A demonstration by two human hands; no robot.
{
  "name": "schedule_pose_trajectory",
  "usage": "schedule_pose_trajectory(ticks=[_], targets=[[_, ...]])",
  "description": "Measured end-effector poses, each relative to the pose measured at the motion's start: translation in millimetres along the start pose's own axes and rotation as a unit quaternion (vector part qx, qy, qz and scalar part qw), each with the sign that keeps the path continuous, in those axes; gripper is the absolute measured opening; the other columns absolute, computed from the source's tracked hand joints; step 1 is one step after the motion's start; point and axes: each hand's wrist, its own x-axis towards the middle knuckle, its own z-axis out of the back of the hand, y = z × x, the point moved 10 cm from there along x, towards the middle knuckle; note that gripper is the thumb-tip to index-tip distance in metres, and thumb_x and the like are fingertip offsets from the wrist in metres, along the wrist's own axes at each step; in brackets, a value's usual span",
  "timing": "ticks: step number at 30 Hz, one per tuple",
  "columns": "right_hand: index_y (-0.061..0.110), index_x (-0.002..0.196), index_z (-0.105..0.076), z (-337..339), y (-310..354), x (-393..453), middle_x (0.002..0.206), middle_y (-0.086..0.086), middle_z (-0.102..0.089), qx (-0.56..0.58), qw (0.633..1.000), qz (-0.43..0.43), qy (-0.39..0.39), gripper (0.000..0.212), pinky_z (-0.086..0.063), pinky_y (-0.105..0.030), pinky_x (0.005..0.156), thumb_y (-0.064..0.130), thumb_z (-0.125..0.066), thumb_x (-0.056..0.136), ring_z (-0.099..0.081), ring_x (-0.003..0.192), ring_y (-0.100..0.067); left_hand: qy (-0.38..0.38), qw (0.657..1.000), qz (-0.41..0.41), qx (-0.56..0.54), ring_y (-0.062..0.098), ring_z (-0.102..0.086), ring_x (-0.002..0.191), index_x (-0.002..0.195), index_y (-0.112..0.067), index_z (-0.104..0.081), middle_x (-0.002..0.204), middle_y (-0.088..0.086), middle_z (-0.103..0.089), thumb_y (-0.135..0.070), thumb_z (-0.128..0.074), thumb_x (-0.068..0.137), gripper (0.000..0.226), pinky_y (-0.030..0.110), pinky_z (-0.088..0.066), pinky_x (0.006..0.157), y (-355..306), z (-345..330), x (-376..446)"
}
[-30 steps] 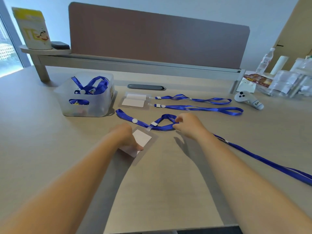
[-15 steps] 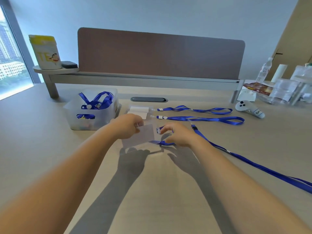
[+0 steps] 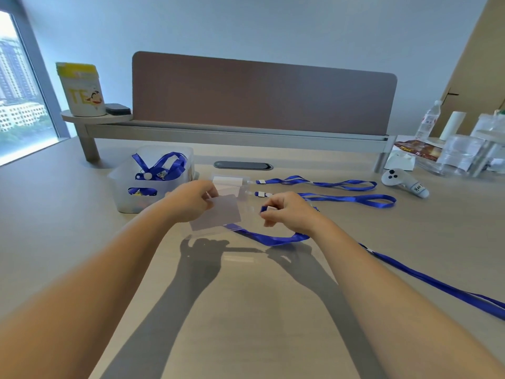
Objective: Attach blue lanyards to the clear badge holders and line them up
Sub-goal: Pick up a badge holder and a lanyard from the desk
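Badge holder [image 3: 216,213] lifted off surface [image 3: 246,310], pinched in left hand [image 3: 191,199]; lanyard clip [image 3: 266,209] gripped by right hand [image 3: 287,210], brought alongside; attachment judged imminent.

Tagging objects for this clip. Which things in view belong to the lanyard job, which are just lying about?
Job:
- badge holder in left hand
- lanyard clip in right hand
- two finished lanyards lined up behind
- bin of lanyards

Lying about:
- white controller
- water bottle
- yellow-topped canister
- clear packaging at far right
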Motion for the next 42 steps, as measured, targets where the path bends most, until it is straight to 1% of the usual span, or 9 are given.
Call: schedule_pose_trajectory(ticks=[3, 10, 14, 18, 24, 31, 35, 39, 42], targets=[[0.007, 0.1, -0.062, 4, 7, -1, 0.069, 0.005, -0.057, 0.027, 0.999, 0.015, -0.026, 0.015, -0.042, -0.016, 0.061, 0.013, -0.052, 0.091, -0.051, 0.064, -0.005, -0.026, 0.998, 0.026, -0.05, 0.026, -0.054, 0.102, 0.115, -0.009, -0.052, 0.123, 0.014, -0.057, -0.018, -0.047, 0.091, 0.026, 0.035, -0.048, 0.09, 7, -2, 1], [0.004, 0.101, -0.061, 30, 26, -4, 0.081, -0.002, -0.057, -0.057, 0.981, 0.081, -0.169, 0.018, -0.04, -0.018, 0.054, 0.009, -0.047, 0.092, -0.052, 0.053, -0.007, -0.016, 0.981, -0.058, -0.184, 0.019, -0.052, 0.092, 0.108, -0.008, -0.058, 0.097, 0.003, -0.057, -0.029, -0.051, 0.088, 0.03, 0.03, -0.043, 0.077, -25, -9, -8], [0.002, 0.108, -0.062, 36, 35, -7, 0.093, -0.006, -0.06, -0.047, 0.972, 0.107, -0.202, 0.022, -0.035, -0.01, 0.058, 0.006, -0.047, 0.092, -0.051, 0.079, -0.014, -0.05, 0.969, -0.087, -0.225, 0.013, -0.054, 0.086, 0.111, -0.006, -0.06, 0.093, -0.002, -0.058, -0.025, -0.05, 0.089, 0.031, 0.024, -0.042, 0.077, -42, 1, -11], [0.001, 0.115, -0.06, 30, 38, -7, 0.11, -0.014, -0.064, -0.038, 0.977, 0.104, -0.181, 0.027, -0.038, -0.018, 0.067, 0.008, -0.043, 0.094, -0.051, 0.089, -0.014, -0.035, 0.98, -0.114, -0.157, 0.01, -0.054, 0.089, 0.115, -0.009, -0.059, 0.11, 0.005, -0.065, -0.023, -0.058, 0.085, 0.034, 0.022, -0.041, 0.082, -55, -12, -12], [0.01, 0.088, -0.051, 25, 27, -2, 0.066, 0.001, -0.044, -0.052, 0.988, 0.038, -0.138, 0.015, -0.028, -0.02, 0.05, 0.015, -0.039, 0.096, -0.037, 0.057, -0.008, -0.049, 0.983, -0.098, -0.148, 0.011, -0.053, 0.09, 0.115, -0.01, -0.06, 0.117, 0.01, -0.065, -0.026, -0.055, 0.086, 0.034, 0.026, -0.042, 0.084, -55, -16, -11], [0.015, 0.063, -0.04, 13, 9, -1, 0.061, -0.002, -0.032, 0.138, 0.987, -0.066, -0.054, 0.03, -0.03, -0.024, 0.051, 0.019, -0.035, 0.093, -0.03, 0.054, -0.014, -0.028, 0.986, -0.072, -0.146, 0.023, -0.055, 0.113, 0.122, -0.012, -0.055, 0.127, 0.01, -0.059, -0.037, -0.059, 0.081, 0.048, 0.037, -0.045, 0.095, -51, -23, -10], [0.009, 0.065, -0.045, 10, 8, -2, 0.059, -0.005, -0.043, 0.216, 0.973, -0.067, -0.04, 0.03, -0.041, -0.022, 0.046, 0.014, -0.038, 0.094, -0.042, 0.051, -0.015, -0.052, 0.988, -0.071, -0.13, 0.022, -0.054, 0.114, 0.123, -0.013, -0.053, 0.13, 0.008, -0.057, -0.037, -0.059, 0.081, 0.049, 0.037, -0.045, 0.095, -50, -20, -10], [0.002, 0.075, -0.056, 14, 11, -4, 0.055, -0.006, -0.061, 0.337, 0.939, -0.05, -0.05, 0.019, -0.054, -0.017, 0.045, 0.003, -0.046, 0.091, -0.06, 0.042, -0.009, -0.151, 0.973, -0.098, -0.142, 0.014, -0.055, 0.095, 0.116, -0.009, -0.057, 0.118, 0.009, -0.064, -0.028, -0.058, 0.084, 0.037, 0.025, -0.043, 0.08, -54, 5, -17], [0.0, 0.076, -0.059, 14, 16, -6, 0.058, -0.007, -0.068, 0.391, 0.918, -0.041, -0.04, 0.016, -0.058, -0.018, 0.05, -0.002, -0.05, 0.089, -0.066, 0.044, -0.01, -0.207, 0.962, -0.122, -0.131, 0.018, -0.058, 0.096, 0.112, -0.006, -0.059, 0.115, 0.011, -0.065, -0.02, -0.055, 0.087, 0.029, 0.022, -0.041, 0.08, -59, 21, -24]])
